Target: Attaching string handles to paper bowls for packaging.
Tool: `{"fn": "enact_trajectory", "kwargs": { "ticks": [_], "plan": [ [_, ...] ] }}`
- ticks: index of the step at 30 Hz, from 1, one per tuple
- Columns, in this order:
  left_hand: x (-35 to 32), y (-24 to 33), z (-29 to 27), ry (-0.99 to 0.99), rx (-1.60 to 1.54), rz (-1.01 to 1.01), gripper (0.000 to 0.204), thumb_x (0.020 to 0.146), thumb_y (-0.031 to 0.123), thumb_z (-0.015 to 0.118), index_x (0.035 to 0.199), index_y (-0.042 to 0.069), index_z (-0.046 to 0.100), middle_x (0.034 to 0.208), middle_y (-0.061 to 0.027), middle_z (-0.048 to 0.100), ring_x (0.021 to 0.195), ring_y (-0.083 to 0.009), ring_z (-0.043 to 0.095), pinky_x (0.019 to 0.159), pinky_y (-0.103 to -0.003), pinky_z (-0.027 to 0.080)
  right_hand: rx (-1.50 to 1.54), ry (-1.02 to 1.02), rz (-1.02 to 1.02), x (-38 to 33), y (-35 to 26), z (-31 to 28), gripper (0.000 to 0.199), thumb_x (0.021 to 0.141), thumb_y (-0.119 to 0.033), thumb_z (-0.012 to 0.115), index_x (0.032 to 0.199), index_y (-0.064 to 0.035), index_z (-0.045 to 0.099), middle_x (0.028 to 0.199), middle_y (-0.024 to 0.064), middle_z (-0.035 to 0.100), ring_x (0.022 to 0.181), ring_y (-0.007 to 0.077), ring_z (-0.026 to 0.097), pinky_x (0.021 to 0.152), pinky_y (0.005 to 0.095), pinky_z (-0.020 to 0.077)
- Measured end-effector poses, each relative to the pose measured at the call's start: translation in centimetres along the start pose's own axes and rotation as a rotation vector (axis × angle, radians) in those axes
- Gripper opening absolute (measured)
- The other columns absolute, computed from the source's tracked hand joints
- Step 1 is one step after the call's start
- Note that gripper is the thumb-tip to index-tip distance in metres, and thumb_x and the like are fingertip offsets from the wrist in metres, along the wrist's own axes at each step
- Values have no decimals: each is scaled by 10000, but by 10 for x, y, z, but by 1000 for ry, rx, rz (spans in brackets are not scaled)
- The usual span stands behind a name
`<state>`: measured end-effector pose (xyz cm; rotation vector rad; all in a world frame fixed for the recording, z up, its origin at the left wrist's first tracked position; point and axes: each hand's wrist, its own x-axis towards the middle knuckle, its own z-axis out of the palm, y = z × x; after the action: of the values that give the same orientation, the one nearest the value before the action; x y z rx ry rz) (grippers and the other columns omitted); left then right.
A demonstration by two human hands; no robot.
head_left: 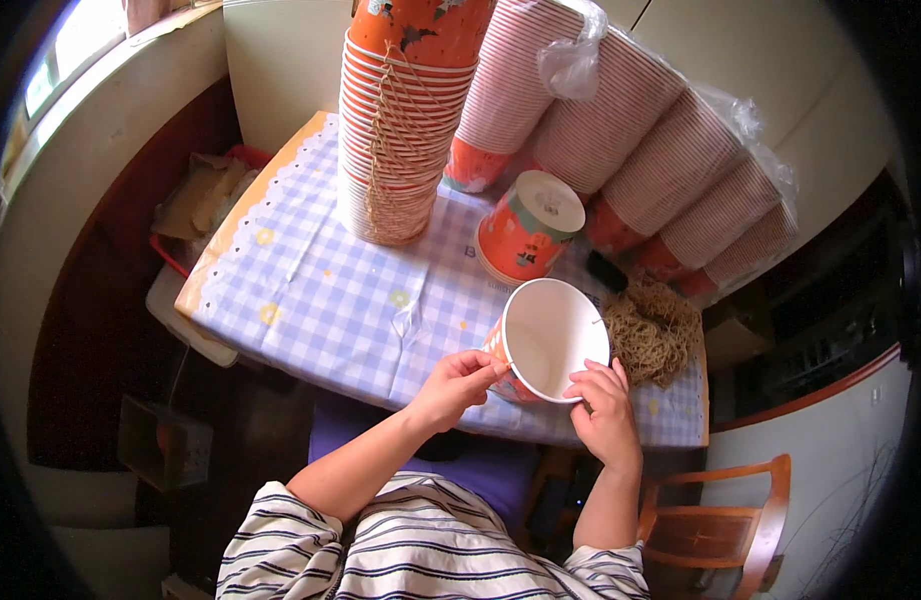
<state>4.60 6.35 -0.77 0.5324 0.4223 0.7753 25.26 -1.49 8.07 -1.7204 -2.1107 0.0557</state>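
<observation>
A white-lined paper bucket point(555, 335) is tilted at the table's front edge, its mouth facing me. My right hand point(602, 408) grips its rim on the near right, fingers over the edge. At the left rim, my left hand point(458, 388) is closed in a pinch; what lies between the fingertips is too small to make out. A short bit of twine shows at the bucket's right rim. Beside the bucket on the right lies a tangled heap of brown twine point(652, 332). Behind it, an orange and green bucket point(530, 228) stands upside down.
A tall stack of orange buckets point(400, 140) with twine hanging down its side stands at the back. Several long bucket stacks in clear plastic point(610, 110) line the far right. A dark object point(606, 271) lies by the twine. A wooden chair point(715, 525) is at the right.
</observation>
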Motion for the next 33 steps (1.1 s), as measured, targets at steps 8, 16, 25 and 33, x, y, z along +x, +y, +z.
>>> {"fn": "enact_trajectory", "kwargs": {
  "ticks": [8,16,25,33],
  "plan": [
    [5,5,0,103,152,-58,155,838,212,677,812,77,604,734,43,574,550,-32,386,481,-188,305,71,-4,9,1,4,2,138,680,16,569,774,-78,607,940,85,614,1095,315,535,1032,538,289],
    [-1,-1,8,120,161,-28,102,858,144,651,817,67,600,672,38,516,496,-36,350,452,-192,272,-192,117,73,6,6,0,170,668,67,547,755,-65,608,1041,101,612,1178,331,477,1076,537,217],
    [-2,-14,6,70,153,42,100,871,158,636,869,61,611,721,44,536,522,-26,349,469,-184,276,21,114,-88,18,-39,8,455,644,-46,686,1089,-39,593,1098,121,605,1048,300,566,1003,487,355],
    [0,-21,13,28,124,166,115,879,183,628,885,69,617,725,57,558,524,-7,368,464,-172,277,-79,315,-194,32,-45,43,317,684,-2,687,991,-15,611,859,130,634,784,298,625,718,383,519]
  ]
}}
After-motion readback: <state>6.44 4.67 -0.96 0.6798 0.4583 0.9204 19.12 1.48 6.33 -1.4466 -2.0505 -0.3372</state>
